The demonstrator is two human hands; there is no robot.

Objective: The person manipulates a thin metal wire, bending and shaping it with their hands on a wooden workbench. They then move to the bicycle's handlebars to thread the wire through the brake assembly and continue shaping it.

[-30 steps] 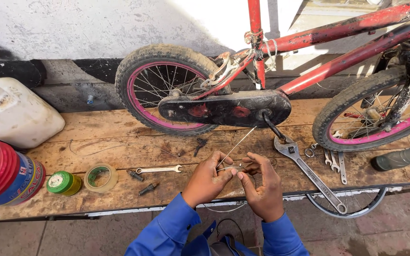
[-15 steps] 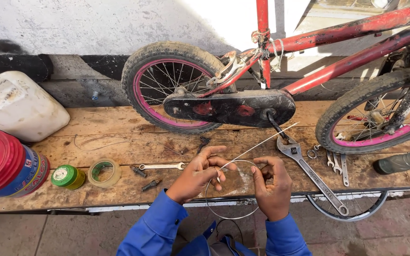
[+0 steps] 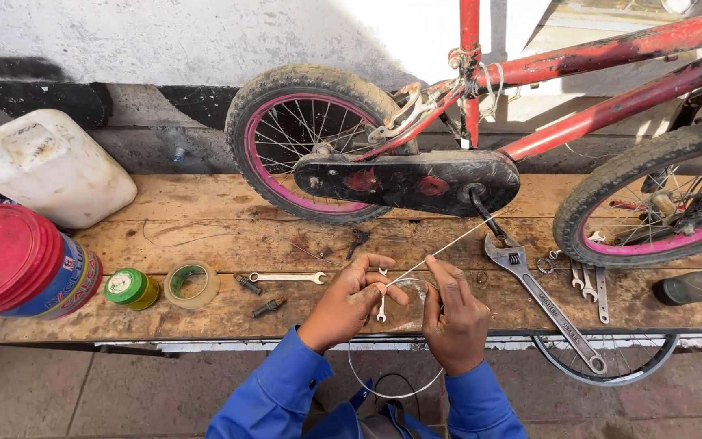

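Thin pale cable [image 3: 440, 250] stretched taut from between the two hands up and to the right toward the black chain guard [image 3: 408, 180] of the red bicycle [image 3: 603, 89]; slack part curling in a loop [image 3: 392, 382] below the counter edge, in front of the blue sleeves [image 3: 286, 390]. Left hand [image 3: 351, 299] over the front of the wooden counter [image 3: 205, 236], fingers [image 3: 379, 286] pressed together, pinching the cable near its lower end. Right hand [image 3: 455, 313] just beside it, fingers [image 3: 448, 276] curled and closed around the same cable; exact grip hidden by the knuckles. Small spanner [image 3: 382, 299] lying on the counter between and under the hands. Further left, a longer open-ended spanner [image 3: 288, 277], two dark bolts [image 3: 257, 294], a roll of tape [image 3: 191, 284] and a small green-lidded tin [image 3: 130, 288]. At the far left, a red-lidded paint can [image 3: 18, 264] with a white plastic jerrycan [image 3: 50, 167] behind it. To the right of the hands, a large adjustable wrench [image 3: 542, 299] lying diagonally, then a bunch of small spanners [image 3: 587, 280] and a dark green bottle [image 3: 696, 284] on its side. Bicycle standing on the counter, pink-rimmed rear wheel [image 3: 314, 142] behind the hands, second wheel [image 3: 652, 203] to the right. Bare rim [image 3: 603, 366] hanging below the counter's front edge.
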